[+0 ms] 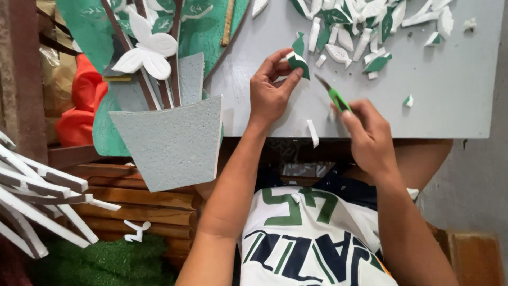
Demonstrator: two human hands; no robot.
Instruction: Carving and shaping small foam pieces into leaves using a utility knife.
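Our left hand (pixel 270 92) pinches a small green and white foam piece (pixel 297 62) between thumb and fingertips, holding it just above the grey table (pixel 450 100). Our right hand (pixel 370 135) is closed around a green craft knife (pixel 333 95), its blade pointing up and left toward the piece, the tip near it but not touching.

The risk, as we judge it, lies in how close the blade runs to the left fingers. The piece is small, so the fingertips sit right beside any cut line; a slip or too much push could bring the edge into the thumb. A pinch this light could also let the piece twist, and the cut would tear or wander off the shape.

A white offcut (pixel 313 132) lies at the table edge between our hands and could fall off. Farther up the table is a pile of cut leaves (pixel 354 26), green and white. To the left a foam flower decoration (pixel 153 69) with a grey pot shape leans beside the table, and white sticks (pixel 37 196) lie lower left.
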